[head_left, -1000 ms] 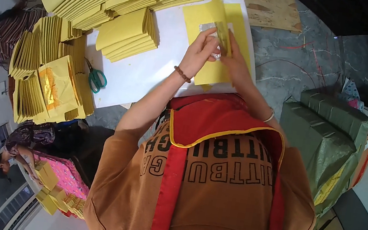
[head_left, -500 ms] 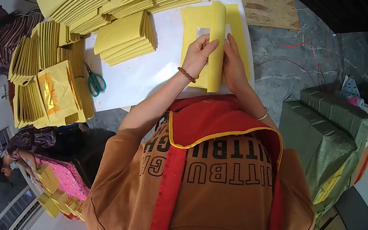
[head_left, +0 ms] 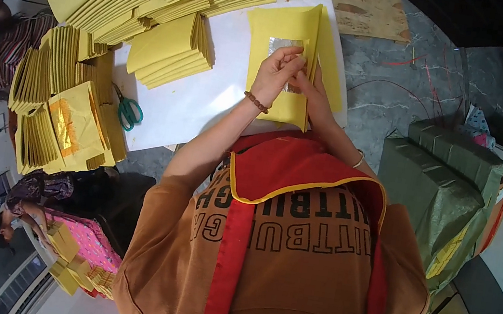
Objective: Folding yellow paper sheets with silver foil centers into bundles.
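Observation:
A yellow paper sheet (head_left: 289, 107) with a silver foil patch (head_left: 276, 44) lies before me, its right side raised in a steep fold. More yellow paper (head_left: 333, 71) shows beneath and to the right. Over the foil patch, my left hand (head_left: 275, 75) has its fingers curled and thumb near the index finger; whatever is between the tips is hidden. My right hand (head_left: 320, 102) grips the raised edge of the sheet, thumb on the near face and fingers partly hidden behind it. Both hands are close together.
Stacks of folded yellow paper (head_left: 169, 55) fill the left and far side of the white table (head_left: 228, 55). Teal-handled scissors (head_left: 130, 115) rest at its left edge. Green wrapped bundles (head_left: 435, 179) stand at right. Another person (head_left: 36, 208) handles yellow packets at lower left.
The broad flap held folded over the foil patch has swung back right, exposing more of the patch. My left fingers have shifted right and curled; my right thumb has come forward over the edge.

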Demonstrator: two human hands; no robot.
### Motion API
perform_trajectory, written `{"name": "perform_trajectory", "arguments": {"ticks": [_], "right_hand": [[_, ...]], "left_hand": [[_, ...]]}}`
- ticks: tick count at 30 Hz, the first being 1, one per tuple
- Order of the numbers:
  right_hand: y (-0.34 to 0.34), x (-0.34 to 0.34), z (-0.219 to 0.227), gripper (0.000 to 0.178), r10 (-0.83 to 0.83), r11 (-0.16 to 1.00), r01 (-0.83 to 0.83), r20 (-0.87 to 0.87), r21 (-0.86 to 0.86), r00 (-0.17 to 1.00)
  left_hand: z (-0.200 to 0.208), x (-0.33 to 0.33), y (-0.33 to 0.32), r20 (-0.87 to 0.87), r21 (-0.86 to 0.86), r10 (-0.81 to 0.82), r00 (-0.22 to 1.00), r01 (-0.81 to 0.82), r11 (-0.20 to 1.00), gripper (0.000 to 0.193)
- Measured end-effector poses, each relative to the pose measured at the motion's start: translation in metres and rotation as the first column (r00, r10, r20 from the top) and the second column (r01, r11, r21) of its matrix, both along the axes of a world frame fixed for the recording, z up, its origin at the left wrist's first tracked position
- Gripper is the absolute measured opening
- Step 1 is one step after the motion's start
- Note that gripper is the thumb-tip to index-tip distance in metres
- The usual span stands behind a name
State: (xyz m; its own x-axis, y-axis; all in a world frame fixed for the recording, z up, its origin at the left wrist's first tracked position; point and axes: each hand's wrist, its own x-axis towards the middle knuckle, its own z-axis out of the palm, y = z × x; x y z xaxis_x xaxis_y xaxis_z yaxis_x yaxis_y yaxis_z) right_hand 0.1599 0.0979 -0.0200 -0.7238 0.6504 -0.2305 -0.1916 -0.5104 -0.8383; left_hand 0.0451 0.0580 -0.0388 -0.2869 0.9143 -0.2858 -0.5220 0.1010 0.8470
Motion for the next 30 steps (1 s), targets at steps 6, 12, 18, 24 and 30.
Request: {"name": "perform_trajectory", "arguments": {"ticks": [6, 12, 18, 24, 30], "right_hand": [[-0.002, 0.002, -0.014, 0.080, 0.010, 0.968, -0.025, 0.061, 0.250, 0.998], [0.000, 0.003, -0.016, 0.085, 0.001, 0.965, -0.025, 0.091, 0.261, 0.996], [0.001, 0.003, -0.012, 0.092, 0.021, 0.971, -0.035, 0.059, 0.235, 0.998], [0.000, 0.004, -0.018, 0.100, 0.022, 0.944, -0.070, 0.152, 0.321, 0.988], [0.000, 0.005, -0.026, 0.104, 0.006, 0.871, -0.105, 0.204, 0.480, 0.979]], "left_hand": [[0.007, 0.001, 0.005, -0.163, 0.073, 0.038, 0.986, -0.027, 0.997, 0.037], [0.004, -0.006, 0.001, -0.053, -0.003, -0.050, 0.997, 0.050, 0.999, 0.036], [0.002, 0.012, 0.002, -0.207, 0.119, 0.190, 0.960, -0.168, 0.979, 0.038], [0.001, -0.004, 0.005, -0.525, 0.047, -0.027, 0.851, 0.061, 0.997, 0.053], [-0.008, -0.005, 0.011, -0.769, 0.196, 0.139, 0.624, 0.022, 0.980, 0.067]]}}
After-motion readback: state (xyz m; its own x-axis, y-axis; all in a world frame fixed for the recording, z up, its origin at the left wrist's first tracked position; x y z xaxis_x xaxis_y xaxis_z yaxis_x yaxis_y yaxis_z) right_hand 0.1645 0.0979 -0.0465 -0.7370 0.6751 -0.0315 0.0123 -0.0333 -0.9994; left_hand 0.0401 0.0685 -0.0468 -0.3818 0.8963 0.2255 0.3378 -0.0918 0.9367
